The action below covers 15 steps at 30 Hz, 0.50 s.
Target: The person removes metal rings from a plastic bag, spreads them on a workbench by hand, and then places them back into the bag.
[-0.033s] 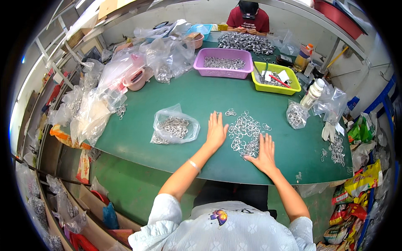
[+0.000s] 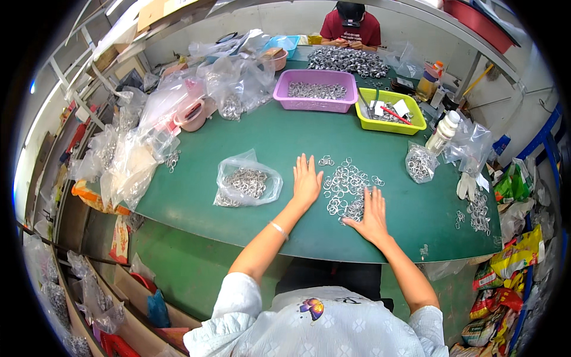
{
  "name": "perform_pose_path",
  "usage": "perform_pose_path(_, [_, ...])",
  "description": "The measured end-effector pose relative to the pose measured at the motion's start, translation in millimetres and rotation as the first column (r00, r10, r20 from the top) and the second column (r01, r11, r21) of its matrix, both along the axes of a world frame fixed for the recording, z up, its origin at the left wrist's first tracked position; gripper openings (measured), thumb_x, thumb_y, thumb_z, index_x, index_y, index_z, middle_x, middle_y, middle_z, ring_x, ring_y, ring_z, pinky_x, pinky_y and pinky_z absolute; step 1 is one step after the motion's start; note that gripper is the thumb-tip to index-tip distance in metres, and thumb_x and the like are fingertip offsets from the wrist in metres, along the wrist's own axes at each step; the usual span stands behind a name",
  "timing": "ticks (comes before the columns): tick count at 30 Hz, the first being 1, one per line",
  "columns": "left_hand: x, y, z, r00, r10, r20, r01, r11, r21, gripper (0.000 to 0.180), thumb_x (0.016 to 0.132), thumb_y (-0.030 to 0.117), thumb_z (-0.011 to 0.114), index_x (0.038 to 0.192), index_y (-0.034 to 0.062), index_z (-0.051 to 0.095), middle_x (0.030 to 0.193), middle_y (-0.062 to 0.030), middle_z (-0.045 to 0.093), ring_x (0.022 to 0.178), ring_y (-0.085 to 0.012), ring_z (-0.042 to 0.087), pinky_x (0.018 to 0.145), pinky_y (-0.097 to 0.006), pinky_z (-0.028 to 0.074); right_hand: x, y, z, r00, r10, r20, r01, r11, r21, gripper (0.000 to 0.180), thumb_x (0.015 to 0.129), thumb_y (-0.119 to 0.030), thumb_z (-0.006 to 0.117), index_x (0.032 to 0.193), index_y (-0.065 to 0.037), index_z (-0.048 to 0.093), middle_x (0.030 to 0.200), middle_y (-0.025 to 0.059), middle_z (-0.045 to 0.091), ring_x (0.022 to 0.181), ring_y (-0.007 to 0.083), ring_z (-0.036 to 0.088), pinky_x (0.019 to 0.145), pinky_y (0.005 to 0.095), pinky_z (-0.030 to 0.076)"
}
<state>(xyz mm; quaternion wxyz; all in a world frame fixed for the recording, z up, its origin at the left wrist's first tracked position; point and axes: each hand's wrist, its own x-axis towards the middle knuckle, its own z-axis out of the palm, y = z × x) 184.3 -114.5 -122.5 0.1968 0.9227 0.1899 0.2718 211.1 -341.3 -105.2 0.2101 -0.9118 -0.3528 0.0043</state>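
Note:
A spread of silver metal rings (image 2: pixel 344 183) lies on the green tabletop between my two hands. My left hand (image 2: pixel 307 183) rests palm down just left of the rings, its fingers stretched out and pointing away from me. On the near right side of the rings is my right hand (image 2: pixel 372 217), fingers extended and thumb apart, touching the pile's edge. A few rings (image 2: pixel 326 160) sit apart, just beyond the main spread. Left of my left hand, a clear plastic bag (image 2: pixel 270 184) lies with its mouth spread, full of similar rings.
Farther back stand a purple tray (image 2: pixel 315 106) of rings and a yellow-green tray (image 2: pixel 389 127) with tools. Bagged rings (image 2: pixel 421 163) and a white bottle (image 2: pixel 443 132) are at right. Plastic bags (image 2: pixel 140 160) crowd the left edge. A person (image 2: pixel 352 28) works across the table.
My right hand has shifted very slightly left, against the ring pile. My left hand stays almost in place, with its fingers still stretched out.

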Motion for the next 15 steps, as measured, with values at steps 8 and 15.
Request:
perform_pose_path(8, [12.4,-26.7,-0.1,0.868,-0.493,0.060,0.482,0.807,-0.341,0.035,0.094,0.019,0.044,0.126,0.0038,0.048,0.136,-0.0203,0.041,0.127,-0.0356,0.037,0.107,-0.041,0.029,64.1,-2.8,5.1,0.905,0.403,-0.139,-0.284,0.813,0.508,0.045,0.076,-0.025,0.069,0.112,-0.001,0.058,0.132,0.0152,0.047,0.131,0.0323,0.034,0.107,0.0428,0.027])
perform_pose_path(15, [52.0,-11.2,6.3,0.904,-0.410,-0.119,0.389,0.906,-0.167,0.037,0.095,0.021,0.041,0.126,0.0031,0.048,0.136,-0.0185,0.042,0.129,-0.0333,0.037,0.108,-0.043,0.027,96.8,34.9,-0.6,0.912,0.395,-0.113,-0.366,0.906,0.213,0.059,0.090,-0.041,0.048,0.131,0.001,0.042,0.138,0.0203,0.040,0.133,0.0324,0.030,0.111,0.0416,0.019])
